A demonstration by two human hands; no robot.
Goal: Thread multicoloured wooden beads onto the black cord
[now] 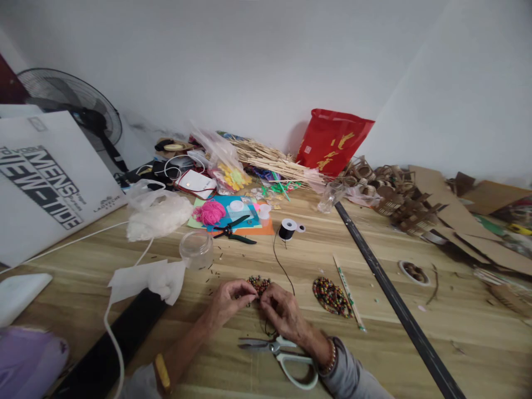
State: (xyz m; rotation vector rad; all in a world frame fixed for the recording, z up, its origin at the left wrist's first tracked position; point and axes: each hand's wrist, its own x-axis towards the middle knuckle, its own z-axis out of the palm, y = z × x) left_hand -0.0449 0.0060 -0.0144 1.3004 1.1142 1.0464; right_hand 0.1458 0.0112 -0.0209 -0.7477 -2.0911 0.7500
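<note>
My left hand [228, 302] and my right hand [282, 310] meet at the table's near middle, fingers pinched together on a small piece of multicoloured beadwork [258, 285]. A black cord [282, 266] runs from the beadwork back to a black spool [287, 229]. A flat oval beaded piece [331, 296] lies just right of my right hand. Scissors with pale handles [282, 354] rest under my right wrist.
Black pliers [233, 231] lie on coloured paper beside pink yarn [210, 212]. A clear plastic jar [197, 249] and white tissue [149, 280] sit left. A red bag [332, 141], straw bundle [270, 158], cardboard scraps [449, 216], a fan [70, 105] and a long black strip [390, 299] surround.
</note>
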